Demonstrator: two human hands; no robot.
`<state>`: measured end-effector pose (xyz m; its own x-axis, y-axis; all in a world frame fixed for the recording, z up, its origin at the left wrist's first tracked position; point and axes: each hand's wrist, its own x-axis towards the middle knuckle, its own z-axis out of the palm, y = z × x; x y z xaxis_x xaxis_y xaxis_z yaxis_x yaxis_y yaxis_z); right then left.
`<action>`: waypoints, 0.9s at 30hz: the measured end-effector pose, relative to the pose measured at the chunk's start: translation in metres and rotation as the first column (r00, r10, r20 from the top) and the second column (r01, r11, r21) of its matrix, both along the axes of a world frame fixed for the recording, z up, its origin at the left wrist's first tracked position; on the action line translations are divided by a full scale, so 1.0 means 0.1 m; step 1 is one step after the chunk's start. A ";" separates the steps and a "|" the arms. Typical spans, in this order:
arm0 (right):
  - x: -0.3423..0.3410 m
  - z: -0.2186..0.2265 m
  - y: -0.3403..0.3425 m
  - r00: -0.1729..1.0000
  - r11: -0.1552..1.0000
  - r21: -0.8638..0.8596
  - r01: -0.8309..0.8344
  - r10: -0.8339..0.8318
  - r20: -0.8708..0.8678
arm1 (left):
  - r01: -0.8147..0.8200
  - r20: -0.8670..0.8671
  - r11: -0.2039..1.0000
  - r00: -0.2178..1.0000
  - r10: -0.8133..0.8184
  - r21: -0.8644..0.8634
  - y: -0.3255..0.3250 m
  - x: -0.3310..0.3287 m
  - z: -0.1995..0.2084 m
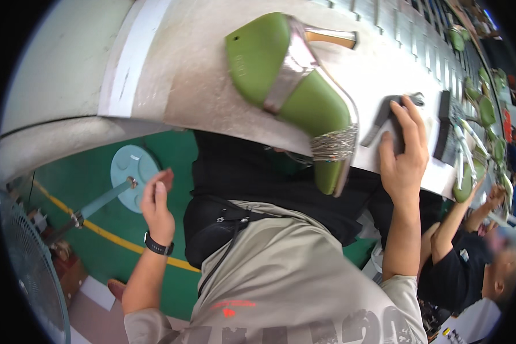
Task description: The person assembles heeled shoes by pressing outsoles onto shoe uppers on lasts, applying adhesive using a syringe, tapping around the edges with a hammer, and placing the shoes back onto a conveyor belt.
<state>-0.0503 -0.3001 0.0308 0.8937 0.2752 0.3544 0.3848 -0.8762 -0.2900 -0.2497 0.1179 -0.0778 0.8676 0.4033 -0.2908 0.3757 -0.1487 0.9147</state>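
A high-heeled sandal with a silver band, a glittering toe strap and a metallic heel is fitted on a green shoe last (315, 100). It lies on its side on the pale worktable (183, 74), its toe reaching past the near edge. To its right, my right hand (406, 152) has its fingers and thumb around a dark grey angled piece (391, 112) on the tabletop; my fingers partly cover it. My left hand (158, 200) hangs off the table at the left, above the floor. Its fingers are loosely bent and slightly blurred, with nothing seen in them.
A dark block (443, 126) lies right of my right hand. Metal slats (384, 23) run along the far side, with more green lasts (484, 109) beyond. A blue round stool (133, 166) and a fan (26, 275) stand at left. Another person (458, 264) sits at right.
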 end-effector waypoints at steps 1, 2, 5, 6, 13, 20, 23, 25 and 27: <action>-0.01 -0.07 0.00 0.999 1.000 0.005 0.011 -0.011 0.038 | -0.124 -0.176 0.988 0.979 0.107 -0.089 0.03 -0.27 -0.07; -0.01 -0.15 0.00 0.997 0.999 0.011 0.030 -0.030 0.076 | -0.112 -0.312 0.983 0.948 0.061 -0.146 0.04 -0.57 -0.13; -0.01 -0.18 0.07 0.992 0.997 0.044 0.062 -0.066 0.110 | -0.139 -0.371 0.904 0.929 -0.023 -0.404 -0.15 -1.01 -0.24; -0.02 -0.20 0.08 0.991 0.998 0.024 0.061 -0.063 0.116 | -0.261 -0.401 0.830 0.915 0.049 -0.494 -0.20 -1.01 -0.20; -0.03 -0.19 0.09 0.993 1.000 -0.008 0.028 -0.027 0.114 | -0.215 -0.392 0.809 0.920 -0.021 -0.547 -0.16 -0.88 -0.14; -0.03 -0.21 0.07 0.988 0.997 0.033 0.065 -0.069 0.140 | -0.205 -0.401 0.803 0.915 -0.046 -0.559 -0.15 -0.84 -0.10; -0.01 -0.15 0.04 0.987 0.998 0.053 0.035 -0.043 0.158 | -0.281 -0.486 0.705 0.868 -0.103 -0.651 0.00 -0.78 -0.18; -0.01 -0.15 0.06 0.985 0.996 0.068 0.049 -0.060 0.164 | -0.349 -0.567 0.625 0.803 -0.186 -0.699 0.11 -0.81 -0.37; -0.01 -0.16 0.04 0.983 0.997 0.066 0.051 -0.062 0.175 | -0.326 -0.560 0.644 0.806 -0.193 -0.692 0.11 -0.84 -0.39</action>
<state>-0.0509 -0.2960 0.0149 0.8288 0.1992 0.5229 0.3852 -0.8808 -0.2751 -0.3337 0.1284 -0.1167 0.4237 -0.1227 -0.8975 0.8034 0.5085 0.3098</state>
